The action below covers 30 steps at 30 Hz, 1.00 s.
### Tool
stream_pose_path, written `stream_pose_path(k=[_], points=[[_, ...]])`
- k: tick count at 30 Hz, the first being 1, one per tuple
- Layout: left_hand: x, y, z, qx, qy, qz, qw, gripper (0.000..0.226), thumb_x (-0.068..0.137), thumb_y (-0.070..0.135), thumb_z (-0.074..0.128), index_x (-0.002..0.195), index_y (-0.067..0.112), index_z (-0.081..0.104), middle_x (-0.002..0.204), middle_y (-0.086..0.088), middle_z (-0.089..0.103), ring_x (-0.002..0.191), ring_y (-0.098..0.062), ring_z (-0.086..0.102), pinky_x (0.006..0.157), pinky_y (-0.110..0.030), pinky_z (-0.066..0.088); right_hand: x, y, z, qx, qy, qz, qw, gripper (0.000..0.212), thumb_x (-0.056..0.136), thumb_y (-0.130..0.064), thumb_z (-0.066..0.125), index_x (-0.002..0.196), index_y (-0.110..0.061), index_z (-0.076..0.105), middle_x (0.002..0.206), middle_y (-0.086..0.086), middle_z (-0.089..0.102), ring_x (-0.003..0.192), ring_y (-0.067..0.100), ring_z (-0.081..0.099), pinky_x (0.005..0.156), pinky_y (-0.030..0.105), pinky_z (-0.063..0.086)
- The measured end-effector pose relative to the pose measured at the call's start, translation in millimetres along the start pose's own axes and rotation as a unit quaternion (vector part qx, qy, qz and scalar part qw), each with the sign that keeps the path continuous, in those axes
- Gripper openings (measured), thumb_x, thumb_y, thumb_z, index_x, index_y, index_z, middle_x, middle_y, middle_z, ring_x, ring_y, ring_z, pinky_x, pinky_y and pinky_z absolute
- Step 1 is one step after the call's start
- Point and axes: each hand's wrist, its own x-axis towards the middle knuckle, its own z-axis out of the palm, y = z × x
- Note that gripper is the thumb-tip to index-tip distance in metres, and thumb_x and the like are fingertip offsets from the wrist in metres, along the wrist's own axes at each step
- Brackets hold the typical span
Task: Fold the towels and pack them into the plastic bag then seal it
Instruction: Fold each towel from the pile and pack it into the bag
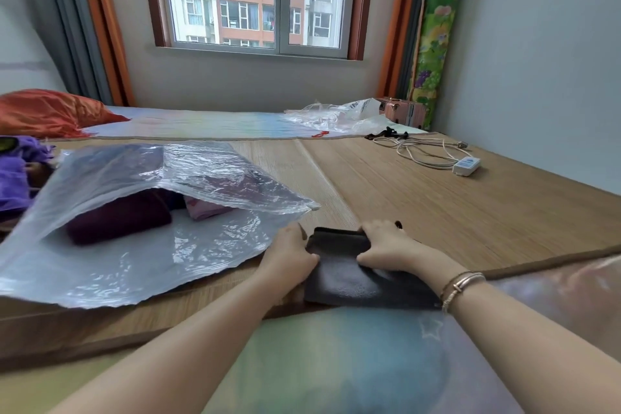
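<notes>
Dark folded towel point(356, 276) gripped between left hand point(290, 254) and right hand point(386, 247), plastic bag point(134, 245) just left.

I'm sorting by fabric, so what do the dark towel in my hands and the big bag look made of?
The dark towel looks like soft, matte terry or microfibre: fuzzy nap, no shine. The big bag looks like thin clear plastic film, glossy and crinkled, with the folded towels inside showing through.

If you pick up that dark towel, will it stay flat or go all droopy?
Probably droopy: the dark towel is soft cloth, already bending where the left hand and right hand fold it. It likely feels light for its size. It shouldn't roll or slip much on the woven mat.
</notes>
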Motion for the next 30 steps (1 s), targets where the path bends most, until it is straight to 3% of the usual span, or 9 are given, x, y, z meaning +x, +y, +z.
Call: stream_pose_path(k=[4,8,12,15,18,21,23,25,30], points=[[-31.1,-11.4,-39.6,0.057,0.099,0.119,0.986,0.017,0.077,0.01,0.063,0.088,0.016,0.052,0.093,0.0,0.058,0.088,-0.021,0.055,0.077,-0.038,0.047,-27.3,-22.5,-9.6,-0.04,0.027,-0.035,0.998,0.024,0.071,-0.021,0.06,0.092,-0.011,0.058,0.098,0.005,0.053,0.094,0.025,0.051,0.076,0.036,0.046],[-63.7,-39.9,-91.8,0.302,0.288,0.241,0.876,0.038,0.058,0.0,0.074,0.084,0.019,0.056,0.095,0.0,0.055,0.09,-0.029,0.049,0.077,-0.039,0.04,-61.9,-67.6,-17.9,0.009,0.15,-0.151,0.977,0.02,0.064,-0.017,0.057,0.079,-0.015,0.044,0.087,0.001,0.051,0.082,0.028,0.054,0.062,0.036,0.039],[-83.7,-79.0,-154.8,0.372,0.321,0.181,0.852,0.04,0.052,-0.01,0.075,0.064,0.027,0.066,0.125,0.0,0.055,0.112,-0.035,0.041,0.09,-0.042,0.028,-83.7,-147.2,-14.8,-0.028,0.267,-0.266,0.926,0.026,0.065,-0.017,0.058,0.086,-0.018,0.042,0.084,0.001,0.06,0.084,0.027,0.056,0.07,0.034,0.034],[-87.2,-103.0,-197.5,0.409,0.302,0.138,0.85,0.046,0.054,-0.009,0.071,0.076,0.031,0.075,0.141,-0.005,0.048,0.124,-0.041,0.034,0.102,-0.051,0.024,-70.3,-205.8,8.8,-0.07,0.287,-0.312,0.903,0.032,0.06,-0.015,0.062,0.089,-0.018,0.049,0.081,0.001,0.061,0.082,0.028,0.06,0.071,0.036,0.046],[-82.7,-118.7,-221.9,0.395,0.268,0.106,0.872,0.061,0.067,-0.006,0.062,0.114,0.033,0.068,0.152,0.003,0.036,0.123,-0.036,0.048,0.103,-0.06,0.034,-39.9,-251.5,27.0,-0.123,0.284,-0.291,0.905,0.036,0.048,-0.005,0.075,0.08,-0.013,0.059,0.085,0.006,0.06,0.081,0.031,0.06,0.066,0.035,0.048],[-76.4,-118.5,-231.6,0.341,0.264,0.11,0.896,0.083,0.075,-0.008,0.05,0.144,0.037,0.036,0.157,0.02,0.017,0.12,-0.024,0.053,0.092,-0.051,0.049,-15.0,-280.1,27.4,-0.181,0.274,-0.225,0.917,0.041,0.033,-0.002,0.082,0.069,-0.012,0.066,0.08,0.008,0.061,0.071,0.031,0.062,0.056,0.032,0.047],[-69.8,-114.5,-235.9,0.314,0.266,0.12,0.903,0.087,0.076,-0.008,0.049,0.149,0.035,0.027,0.157,0.024,0.013,0.12,-0.02,0.054,0.079,-0.037,0.05,6.6,-293.6,22.1,-0.183,0.267,-0.193,0.926,0.035,0.064,-0.003,0.074,0.096,-0.011,0.064,0.089,0.008,0.067,0.082,0.033,0.067,0.059,0.032,0.044],[-63.1,-112.3,-240.2,0.3,0.277,0.14,0.902,0.086,0.077,-0.007,0.048,0.15,0.034,0.025,0.156,0.026,0.013,0.118,-0.018,0.054,0.07,-0.029,0.047,39.0,-296.5,14.9,-0.182,0.257,-0.135,0.939,0.033,0.086,0.0,0.052,0.118,-0.008,0.051,0.106,0.012,0.067,0.099,0.034,0.065,0.07,0.035,0.047],[-48.6,-122.8,-241.7,0.278,0.319,0.175,0.889,0.082,0.079,-0.007,0.047,0.148,0.034,0.03,0.154,0.026,0.021,0.117,-0.014,0.055,0.063,-0.019,0.038,117.4,-291.5,2.5,-0.166,0.248,-0.01,0.954,0.042,0.093,-0.004,0.052,0.133,0.001,0.042,0.127,0.02,0.058,0.113,0.032,0.059,0.088,0.035,0.049]])
